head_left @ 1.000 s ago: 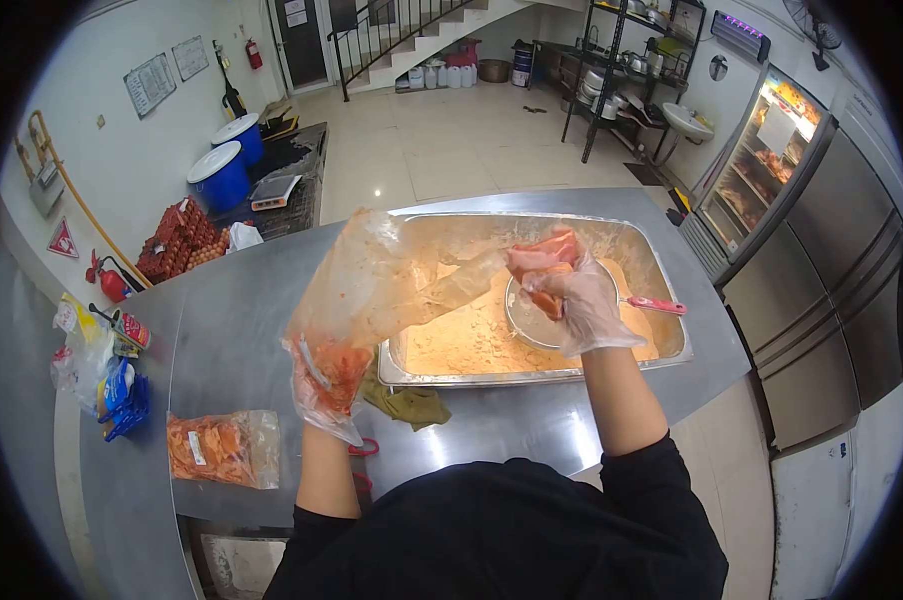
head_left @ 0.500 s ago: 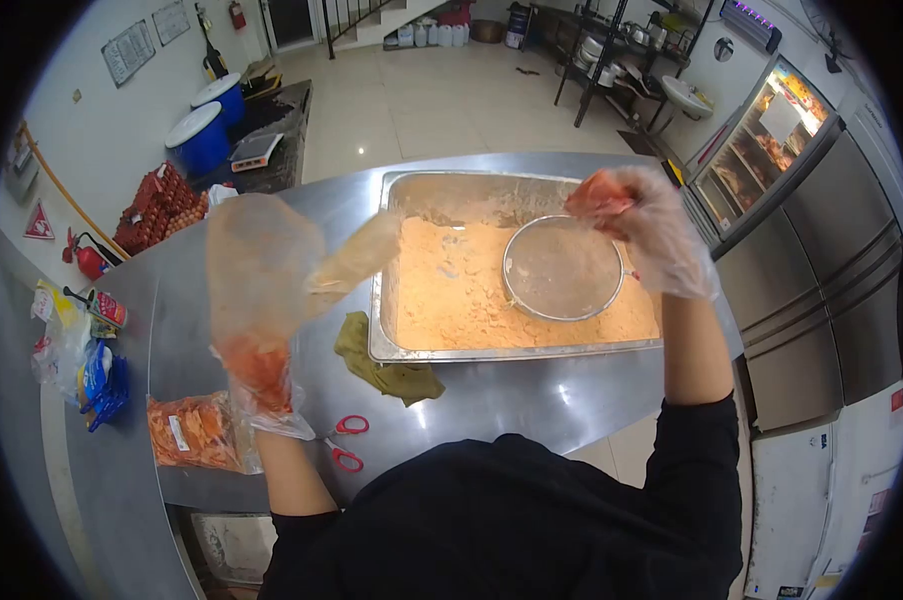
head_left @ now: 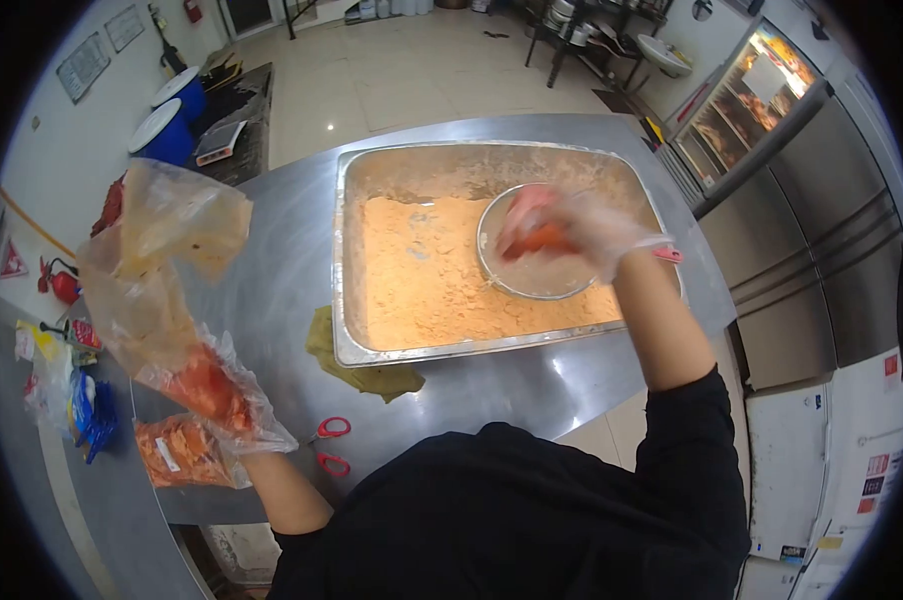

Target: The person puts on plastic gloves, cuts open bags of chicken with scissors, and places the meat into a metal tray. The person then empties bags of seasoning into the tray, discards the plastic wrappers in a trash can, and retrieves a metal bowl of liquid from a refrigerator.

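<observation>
Over rnd sieve (head_left: 547,277), clear-gloved R hand (head_left: 594,232) w/ meat (head_left: 532,226)

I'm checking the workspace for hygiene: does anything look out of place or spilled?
The green cloth lies crumpled around the tray's near left corner, which looks untidy beside food. I see no clear spill on the table.

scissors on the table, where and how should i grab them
Best gripped by the two red handle loops, coming from above and the right. The loops lie on that side, spread apart and uncovered, while the blades point left toward the gloved left hand, close to its wrist.
</observation>
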The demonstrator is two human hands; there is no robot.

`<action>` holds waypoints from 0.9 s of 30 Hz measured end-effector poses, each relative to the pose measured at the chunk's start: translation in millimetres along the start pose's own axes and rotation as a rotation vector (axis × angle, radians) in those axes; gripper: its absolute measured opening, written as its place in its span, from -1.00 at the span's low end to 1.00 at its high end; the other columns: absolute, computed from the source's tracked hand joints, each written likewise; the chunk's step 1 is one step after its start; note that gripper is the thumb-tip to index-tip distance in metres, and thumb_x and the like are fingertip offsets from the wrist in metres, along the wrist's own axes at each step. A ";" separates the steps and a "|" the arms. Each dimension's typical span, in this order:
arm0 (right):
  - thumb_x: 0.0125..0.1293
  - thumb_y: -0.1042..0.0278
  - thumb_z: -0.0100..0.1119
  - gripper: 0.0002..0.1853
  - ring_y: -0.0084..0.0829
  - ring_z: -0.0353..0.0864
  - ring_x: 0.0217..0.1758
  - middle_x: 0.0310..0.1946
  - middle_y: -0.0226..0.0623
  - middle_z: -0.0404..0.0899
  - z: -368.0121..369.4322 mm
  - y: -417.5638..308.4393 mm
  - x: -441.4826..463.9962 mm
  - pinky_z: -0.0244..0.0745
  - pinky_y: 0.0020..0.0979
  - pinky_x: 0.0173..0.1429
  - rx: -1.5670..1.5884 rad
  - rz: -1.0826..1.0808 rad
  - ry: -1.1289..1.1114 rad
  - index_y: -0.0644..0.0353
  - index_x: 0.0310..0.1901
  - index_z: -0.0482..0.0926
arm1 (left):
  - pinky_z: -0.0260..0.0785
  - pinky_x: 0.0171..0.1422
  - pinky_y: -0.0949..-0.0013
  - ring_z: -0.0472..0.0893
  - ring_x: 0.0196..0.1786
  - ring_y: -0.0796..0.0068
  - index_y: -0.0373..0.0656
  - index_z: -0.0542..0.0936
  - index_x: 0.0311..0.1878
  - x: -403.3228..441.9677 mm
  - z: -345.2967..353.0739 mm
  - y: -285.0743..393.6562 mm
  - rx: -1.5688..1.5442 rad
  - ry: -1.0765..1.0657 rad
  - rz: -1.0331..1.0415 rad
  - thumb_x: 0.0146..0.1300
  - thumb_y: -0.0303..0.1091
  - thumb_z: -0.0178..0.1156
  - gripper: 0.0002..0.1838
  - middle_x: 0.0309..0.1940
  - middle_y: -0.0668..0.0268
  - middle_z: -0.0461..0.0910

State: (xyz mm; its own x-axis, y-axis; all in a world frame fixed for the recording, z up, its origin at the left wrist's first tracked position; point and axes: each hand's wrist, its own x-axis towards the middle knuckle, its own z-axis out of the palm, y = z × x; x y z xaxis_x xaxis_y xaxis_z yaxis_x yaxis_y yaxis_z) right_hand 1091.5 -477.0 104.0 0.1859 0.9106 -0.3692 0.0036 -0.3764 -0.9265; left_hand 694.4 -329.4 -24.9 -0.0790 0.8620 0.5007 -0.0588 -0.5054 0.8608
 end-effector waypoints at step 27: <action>-0.17 0.29 0.23 -0.74 -0.51 0.49 -0.50 -0.52 -0.32 0.54 -115.9 42.2 2.7 0.35 -0.54 -0.43 -0.570 0.223 0.363 0.17 -0.38 0.53 | 0.32 -0.51 0.56 0.43 -0.52 0.59 -0.18 0.32 -0.05 -9.9 31.1 15.4 -0.104 -0.055 -0.273 0.18 -0.40 0.04 -0.73 -0.42 0.36 0.41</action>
State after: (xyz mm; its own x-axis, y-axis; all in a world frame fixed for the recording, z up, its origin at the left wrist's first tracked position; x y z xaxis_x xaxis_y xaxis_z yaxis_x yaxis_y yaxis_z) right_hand 1206.0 -510.3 72.4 0.5573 0.7244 -0.4057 0.4226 -0.6681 -0.6124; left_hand 725.3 -344.5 -13.8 0.0080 0.9658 0.2590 -0.1721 -0.2538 0.9518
